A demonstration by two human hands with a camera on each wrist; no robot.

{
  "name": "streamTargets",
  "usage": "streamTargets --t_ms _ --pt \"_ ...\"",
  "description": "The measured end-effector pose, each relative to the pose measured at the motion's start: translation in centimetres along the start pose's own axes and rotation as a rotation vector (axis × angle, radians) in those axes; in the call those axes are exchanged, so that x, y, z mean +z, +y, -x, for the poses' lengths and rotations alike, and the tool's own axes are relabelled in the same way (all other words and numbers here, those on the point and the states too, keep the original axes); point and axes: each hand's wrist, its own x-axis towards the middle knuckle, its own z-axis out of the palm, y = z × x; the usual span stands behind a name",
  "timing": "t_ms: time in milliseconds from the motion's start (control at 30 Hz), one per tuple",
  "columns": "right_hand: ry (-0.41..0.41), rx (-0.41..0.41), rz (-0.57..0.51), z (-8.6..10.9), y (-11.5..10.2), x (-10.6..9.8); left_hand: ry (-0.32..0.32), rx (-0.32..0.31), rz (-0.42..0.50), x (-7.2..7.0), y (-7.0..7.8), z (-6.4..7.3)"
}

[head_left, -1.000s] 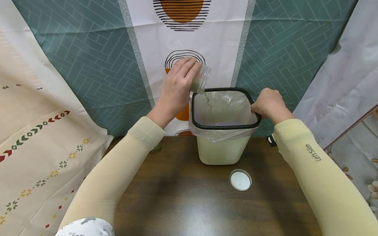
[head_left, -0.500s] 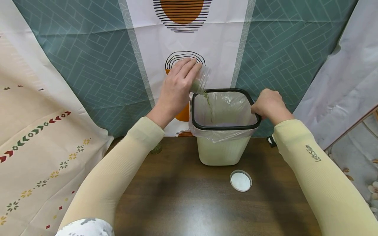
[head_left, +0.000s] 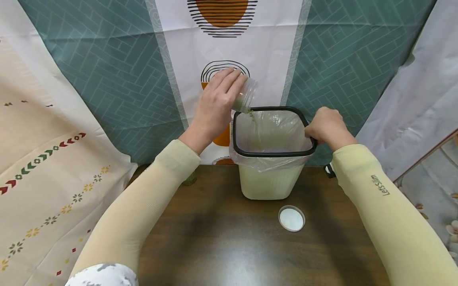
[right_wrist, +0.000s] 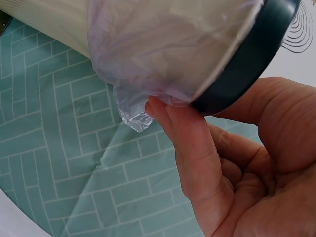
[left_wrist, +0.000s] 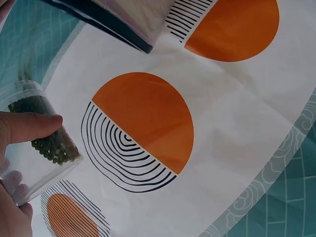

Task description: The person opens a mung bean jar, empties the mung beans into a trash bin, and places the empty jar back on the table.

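Sleeves, pale yellow, nearest: left sleeve (head_left: 143,206) and right sleeve (head_left: 379,206), running up to both grips. Table (head_left: 222,246) brown, below both grips. White disc (head_left: 291,219), grey edge, flat on table, below and nearer than right grip. Bin (head_left: 270,184) upright on table, between the two grips; clear liner (head_left: 277,129) inside, folded over black rim (head_left: 275,153), hanging outside. Small glass item (head_left: 190,180) on table below left grip, partly behind forearm. Right hand (head_left: 327,125): fingers and thumb pinched on rim's right side, liner edge at fingertips. Left hand (head_left: 216,99): clamped round clear jar (head_left: 247,93), thumb across its side. Jar tilted mouth-down, mouth just above rim's far left corner; green grains (left_wrist: 52,145) inside, thin stream dropping into bin. Cloth (head_left: 343,71) behind both grips, green panels, white middle strip, orange shapes.
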Motion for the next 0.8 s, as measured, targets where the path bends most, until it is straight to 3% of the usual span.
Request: streamTargets --t_ms 600,800 --pt "-0.001 -0.007 0.015 0.02 0.03 0.12 0.007 0.017 -0.005 -0.17 -0.26 -0.01" --pt "0.001 -0.002 0.011 0.0 -0.1 0.05 -0.025 0.018 -0.015 -0.3 -0.27 -0.01"
